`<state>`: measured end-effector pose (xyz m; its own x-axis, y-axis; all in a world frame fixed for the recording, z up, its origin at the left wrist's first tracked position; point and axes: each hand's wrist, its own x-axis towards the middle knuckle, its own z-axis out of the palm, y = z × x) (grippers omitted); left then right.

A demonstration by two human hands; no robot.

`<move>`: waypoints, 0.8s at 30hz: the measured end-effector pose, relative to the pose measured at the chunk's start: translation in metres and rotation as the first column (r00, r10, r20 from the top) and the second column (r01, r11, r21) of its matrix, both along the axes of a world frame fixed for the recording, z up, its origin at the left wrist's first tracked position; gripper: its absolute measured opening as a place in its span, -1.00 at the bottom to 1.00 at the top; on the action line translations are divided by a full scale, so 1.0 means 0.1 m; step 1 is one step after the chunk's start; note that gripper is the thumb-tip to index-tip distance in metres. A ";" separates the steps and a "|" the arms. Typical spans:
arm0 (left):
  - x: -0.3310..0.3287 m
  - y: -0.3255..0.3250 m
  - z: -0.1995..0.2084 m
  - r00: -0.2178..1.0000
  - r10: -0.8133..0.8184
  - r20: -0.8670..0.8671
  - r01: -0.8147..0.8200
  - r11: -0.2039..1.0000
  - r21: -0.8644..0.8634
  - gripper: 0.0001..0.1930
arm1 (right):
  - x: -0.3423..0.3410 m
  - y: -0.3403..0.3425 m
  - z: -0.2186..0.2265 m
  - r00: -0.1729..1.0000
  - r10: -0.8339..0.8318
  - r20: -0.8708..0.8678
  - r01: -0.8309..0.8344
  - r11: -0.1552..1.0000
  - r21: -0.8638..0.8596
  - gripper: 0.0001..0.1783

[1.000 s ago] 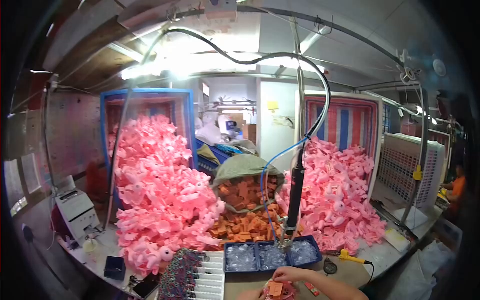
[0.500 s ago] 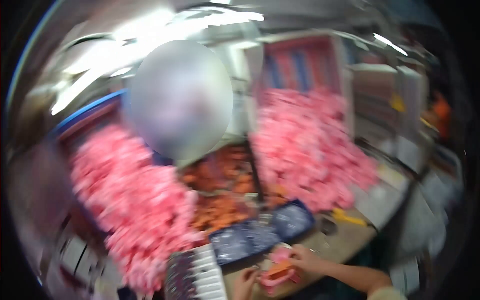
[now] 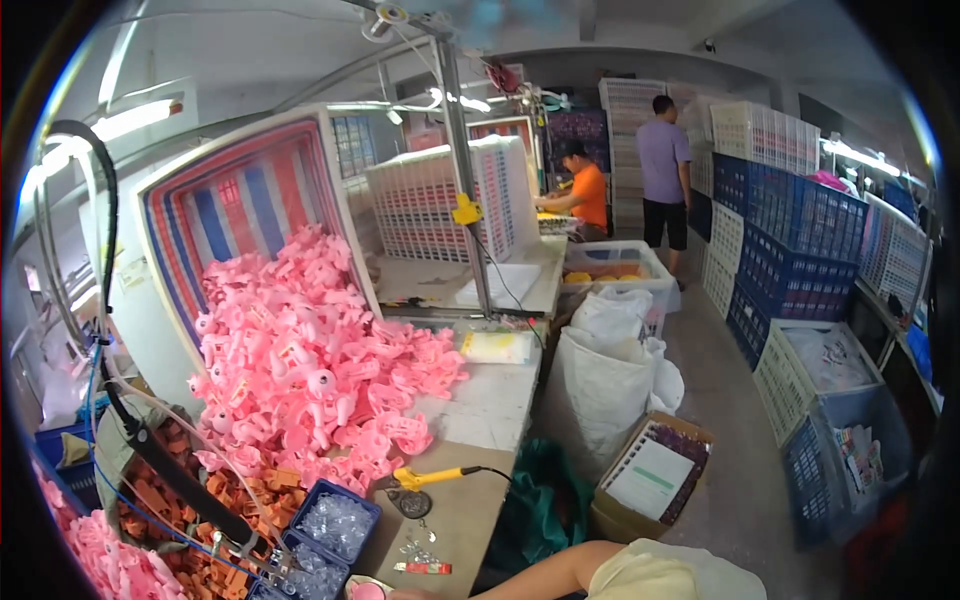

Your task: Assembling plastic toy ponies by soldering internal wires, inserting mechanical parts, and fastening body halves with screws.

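My right forearm (image 3: 545, 577) reaches in along the lower edge, and only a sliver of my right hand (image 3: 408, 594) shows there. Its fingers are cut off by the picture's edge. Beside it lies part of a pink plastic piece (image 3: 367, 591); whether the hand grips it, I cannot tell. My left hand is out of view. Close by are blue bins (image 3: 368, 508) of small clear plastic parts (image 3: 337, 524). Farther along the bench lie a yellow-handled tool (image 3: 435, 476) with a black cord and a small red item (image 3: 424, 568) among tiny clear pieces.
Pink plastic parts (image 3: 310, 390) spill from a striped-lined box (image 3: 250, 205) at the left, above orange parts (image 3: 205, 550). A metal post (image 3: 462, 180) rises mid-bench. White sacks (image 3: 600, 375) and a carton (image 3: 650, 480) stand right, near stacked crates (image 3: 795, 270). Two people are farther back.
The view has swung to the right and sharpened. Both hands were visible around a pink and orange plastic piece; now the left is gone and the right is at the lower edge.
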<state>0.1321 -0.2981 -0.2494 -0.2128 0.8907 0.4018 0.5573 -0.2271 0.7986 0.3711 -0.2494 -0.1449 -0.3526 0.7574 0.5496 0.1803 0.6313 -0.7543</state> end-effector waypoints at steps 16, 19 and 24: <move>0.37 0.08 0.41 0.912 0.270 -0.308 -0.120 0.895 0.430 -0.71 | -0.13 0.12 0.30 0.989 -0.022 -0.147 0.020 1.000 -0.016 -0.87; 0.27 0.03 0.05 0.909 0.326 -0.258 -0.206 0.892 0.402 -0.48 | -0.20 0.20 0.16 0.982 -0.044 -0.185 0.058 0.996 0.074 -0.88; -0.01 -0.13 -0.08 0.517 0.293 0.804 0.041 0.930 -0.365 -0.57 | -0.20 0.06 0.22 0.972 -0.052 -0.227 0.057 0.998 0.016 -0.88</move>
